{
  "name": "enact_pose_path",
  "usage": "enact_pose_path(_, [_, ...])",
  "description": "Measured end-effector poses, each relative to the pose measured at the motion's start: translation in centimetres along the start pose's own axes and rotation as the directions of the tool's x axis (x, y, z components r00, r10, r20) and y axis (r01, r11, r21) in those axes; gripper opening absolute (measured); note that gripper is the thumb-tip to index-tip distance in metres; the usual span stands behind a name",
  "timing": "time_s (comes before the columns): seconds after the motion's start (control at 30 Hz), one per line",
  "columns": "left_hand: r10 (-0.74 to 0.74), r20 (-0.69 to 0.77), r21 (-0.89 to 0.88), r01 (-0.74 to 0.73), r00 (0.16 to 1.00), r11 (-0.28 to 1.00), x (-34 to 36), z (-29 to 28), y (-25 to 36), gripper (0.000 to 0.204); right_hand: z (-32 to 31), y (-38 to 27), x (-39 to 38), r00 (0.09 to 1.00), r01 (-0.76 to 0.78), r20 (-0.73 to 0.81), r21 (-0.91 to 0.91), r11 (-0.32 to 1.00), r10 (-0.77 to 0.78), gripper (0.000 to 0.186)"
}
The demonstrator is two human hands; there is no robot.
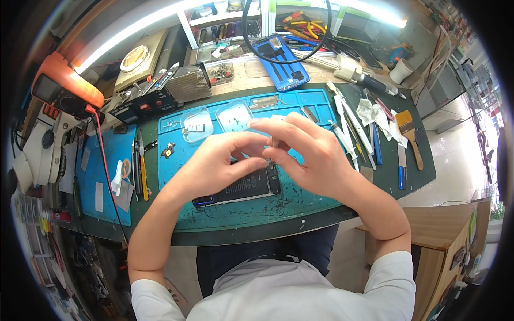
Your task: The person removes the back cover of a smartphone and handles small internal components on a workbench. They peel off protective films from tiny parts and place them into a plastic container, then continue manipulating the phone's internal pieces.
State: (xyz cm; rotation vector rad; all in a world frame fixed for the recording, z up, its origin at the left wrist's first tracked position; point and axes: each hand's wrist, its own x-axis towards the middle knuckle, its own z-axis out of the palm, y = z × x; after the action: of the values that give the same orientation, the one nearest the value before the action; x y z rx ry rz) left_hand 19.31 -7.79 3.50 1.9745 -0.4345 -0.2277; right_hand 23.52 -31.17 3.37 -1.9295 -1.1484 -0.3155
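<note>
Above an opened smartphone [246,188] with its dark battery showing, both hands meet at the fingertips. My left hand [214,160] is curled, thumb and fingers closing toward the right hand's fingertips. My right hand [313,155] is bent in a pinch, its index finger stretched over the left fingertips. A small pale piece shows between the fingers, too small and covered to name. The phone lies on a blue silicone work mat [251,216], partly hidden by both hands. Just beyond them stand two clear plastic dishes, one [196,124] with small dark-and-white parts, the other [234,115] with tiny bits.
A blue phone frame [279,63] lies at the back. Tweezers and pens [348,117], a wooden brush [409,134] and tissues [369,113] crowd the right. An orange multimeter [67,85] with a red lead stands left, near slim tools [142,166]. A black cable loop hangs overhead.
</note>
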Motion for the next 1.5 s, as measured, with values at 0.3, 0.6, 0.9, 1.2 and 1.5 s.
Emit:
enact_pose_path(0.3, [0.065,-0.071,-0.120,-0.073,0.995,0.990,0.4,2.3,0.9,0.057,-0.7,0.0,0.2,1.000,0.019,0.001,0.205,0.979,-0.020,0.050])
enact_pose_path(0.6, [0.135,-0.152,0.063,-0.127,0.979,0.990,0.7,3.1,0.5,0.036,-0.9,0.4,0.2,0.998,-0.006,0.057,0.251,0.968,-0.008,0.060])
enact_pose_path(0.9, [0.118,-0.140,-0.032,-0.124,0.983,0.992,0.5,3.1,0.7,0.036,-0.2,0.1,0.0,1.000,-0.001,0.008,0.236,0.972,-0.001,0.059])
enact_pose_path(1.2, [0.084,-0.134,-0.025,-0.088,0.987,0.996,0.6,2.9,0.5,0.036,0.0,-0.2,-0.1,1.000,0.003,-0.021,0.208,0.978,0.002,0.061])
enact_pose_path(1.5, [0.096,-0.008,0.271,-0.090,0.995,0.958,1.0,1.7,0.8,0.035,-0.4,-0.1,0.0,1.000,0.021,-0.008,0.152,0.988,-0.020,0.064])
